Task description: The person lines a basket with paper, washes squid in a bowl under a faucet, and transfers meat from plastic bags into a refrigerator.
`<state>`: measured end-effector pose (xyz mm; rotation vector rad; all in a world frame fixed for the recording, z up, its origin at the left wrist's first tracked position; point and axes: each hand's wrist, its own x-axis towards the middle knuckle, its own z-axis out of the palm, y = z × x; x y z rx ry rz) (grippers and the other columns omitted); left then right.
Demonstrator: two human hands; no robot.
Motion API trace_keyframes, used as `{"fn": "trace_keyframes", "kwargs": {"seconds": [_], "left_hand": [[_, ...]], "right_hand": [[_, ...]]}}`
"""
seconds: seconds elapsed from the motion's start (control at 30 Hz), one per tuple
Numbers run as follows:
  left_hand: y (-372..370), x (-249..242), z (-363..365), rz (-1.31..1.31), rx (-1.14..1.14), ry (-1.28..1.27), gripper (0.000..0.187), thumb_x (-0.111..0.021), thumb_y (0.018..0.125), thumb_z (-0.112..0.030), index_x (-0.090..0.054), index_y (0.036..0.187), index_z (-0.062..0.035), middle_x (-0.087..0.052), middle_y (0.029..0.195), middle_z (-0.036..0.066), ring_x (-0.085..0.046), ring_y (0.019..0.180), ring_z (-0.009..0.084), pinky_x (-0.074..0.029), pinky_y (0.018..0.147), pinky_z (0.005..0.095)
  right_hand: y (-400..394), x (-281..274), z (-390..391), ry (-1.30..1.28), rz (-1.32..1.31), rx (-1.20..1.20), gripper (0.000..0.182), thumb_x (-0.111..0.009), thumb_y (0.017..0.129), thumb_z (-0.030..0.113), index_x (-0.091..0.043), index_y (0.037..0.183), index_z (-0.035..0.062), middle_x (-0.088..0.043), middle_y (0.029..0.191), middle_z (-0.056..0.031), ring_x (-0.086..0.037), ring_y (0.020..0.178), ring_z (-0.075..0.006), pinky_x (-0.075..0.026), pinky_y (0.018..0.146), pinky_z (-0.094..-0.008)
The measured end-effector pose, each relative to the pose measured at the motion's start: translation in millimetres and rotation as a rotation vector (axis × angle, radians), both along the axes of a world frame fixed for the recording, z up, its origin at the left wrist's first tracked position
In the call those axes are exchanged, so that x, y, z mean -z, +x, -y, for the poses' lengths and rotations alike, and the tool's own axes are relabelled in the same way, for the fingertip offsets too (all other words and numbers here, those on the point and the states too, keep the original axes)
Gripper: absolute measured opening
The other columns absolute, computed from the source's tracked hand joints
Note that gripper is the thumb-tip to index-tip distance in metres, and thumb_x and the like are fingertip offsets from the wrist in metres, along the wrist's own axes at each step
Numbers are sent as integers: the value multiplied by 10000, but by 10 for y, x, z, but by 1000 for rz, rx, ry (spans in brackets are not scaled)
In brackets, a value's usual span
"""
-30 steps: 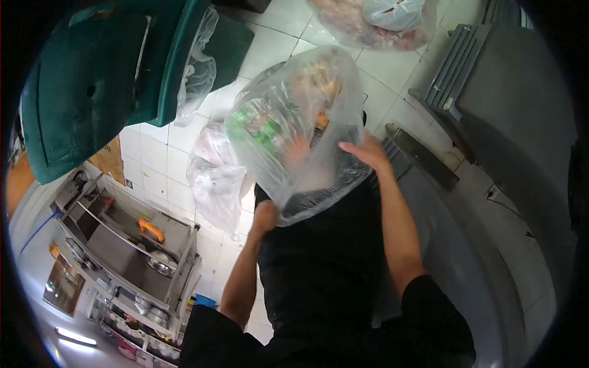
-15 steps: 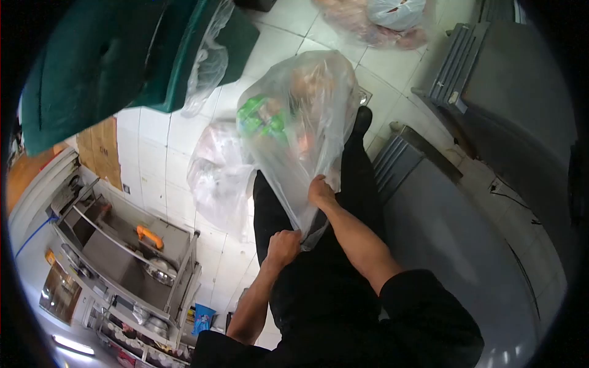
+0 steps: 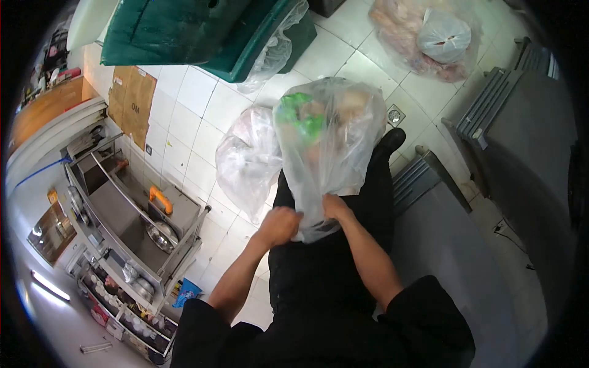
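Observation:
A filled clear plastic bag is in front of my legs, with green wrappers and tan and orange items showing through it. My left hand is closed on the left side of its gathered top. On the other side of that top, my right hand grips the plastic, fingers wrapped round it. The bag's mouth lies between both hands, over my dark trousers. Touching its left side on the floor is a second, whitish filled plastic bag.
A green bin with a plastic liner stands at upper left. Another filled bag lies at upper right, near a floor drain. Grey metal units line the right. A steel sink and flattened cardboard are left.
The view has shifted, so the surroundings sit further right. My hands have moved a little apart, and the bag's top is pulled wider and less pointed. Both hands still grip it.

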<state>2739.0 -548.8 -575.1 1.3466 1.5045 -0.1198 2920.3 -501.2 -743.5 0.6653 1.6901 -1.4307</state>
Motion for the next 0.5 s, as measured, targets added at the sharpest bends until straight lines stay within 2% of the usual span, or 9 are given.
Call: {"fn": "trace_keyframes", "kwargs": {"seconds": [0.07, 0.1, 0.13, 0.2, 0.23, 0.3, 0.33, 0.4, 0.5], "left_hand": [[-107, 455, -18, -74, -242, 65, 149, -495, 761, -107, -575, 851, -19, -592, 761, 233, -579, 766, 432, -461, 653, 516], [-133, 594, -136, -66, -466, 322, 211, -473, 768, -65, -590, 933, -5, -590, 794, 259, -572, 758, 437, -468, 658, 494], [-225, 746, -227, 45, -726, 195, 245, -479, 801, -46, -586, 1014, 13, -626, 821, 221, -600, 735, 393, -484, 679, 447], [-256, 933, -452, 329, -1378, -82, 343, -491, 853, -106, -553, 1182, -29, -632, 842, 82, -564, 711, 155, -459, 590, 278], [-245, 942, -644, 382, -1328, -62, 343, -491, 853, -106, -553, 1182, -29, -632, 842, 82, -564, 711, 155, -459, 590, 278], [-268, 848, -968, 225, -1007, 224, 382, -525, 870, -145, -529, 1240, -49, -637, 946, 69, -572, 801, 166, -467, 676, 275], [-277, 683, -1138, 257, -966, 246, 382, -525, 870, -145, -529, 1240, -49, -637, 946, 69, -572, 801, 166, -467, 676, 275], [-327, 292, -1544, 283, -721, 304, 375, -580, 845, -157, -562, 1201, -41, -629, 1079, 161, -609, 900, 212, -457, 837, 316], [-507, 57, -1932, 385, -520, 326, 348, -587, 842, -176, -589, 1165, -46, -642, 1063, 130, -612, 884, 210, -459, 813, 311]], "right_hand": [[-2, -1, -376, -46, 116, 157, 342, -546, 765, 176, -611, 956, -100, -594, 1008, -313, -588, 979, -411, -465, 865, -439], [52, 84, -497, 130, 139, 370, 373, -539, 779, 220, -608, 955, -102, -601, 988, -310, -595, 954, -417, -463, 863, -445], [203, 333, -636, 253, 43, 389, 419, -547, 782, 281, -607, 967, -90, -606, 976, -304, -596, 946, -418, -457, 864, -457], [286, -334, -1487, 308, 133, 423, 548, -571, 797, 425, -589, 1086, -40, -562, 1137, -279, -533, 1075, -412, -417, 927, -450], [682, 346, -1545, 465, 39, 433, 594, -564, 805, 474, -570, 1136, -20, -531, 1192, -277, -507, 1115, -412, -392, 963, -441], [928, -542, -2284, 602, 170, 584, 576, -561, 811, 473, -562, 1162, 17, -567, 1169, -229, -543, 1082, -384, -413, 941, -429], [1160, -766, -2525, 703, 133, 697, 546, -575, 810, 448, -568, 1160, 29, -593, 1124, -212, -566, 1043, -369, -432, 910, -427], [1605, -1335, -2872, 1020, 24, 816, 449, -614, 803, 349, -588, 1142, 57, -646, 987, -180, -614, 932, -330, -474, 827, -422], [1889, -2693, -3055, 1304, -116, 1087, 371, -633, 811, 227, -600, 1127, 35, -653, 992, -173, -629, 936, -287, -477, 831, -357]]}}
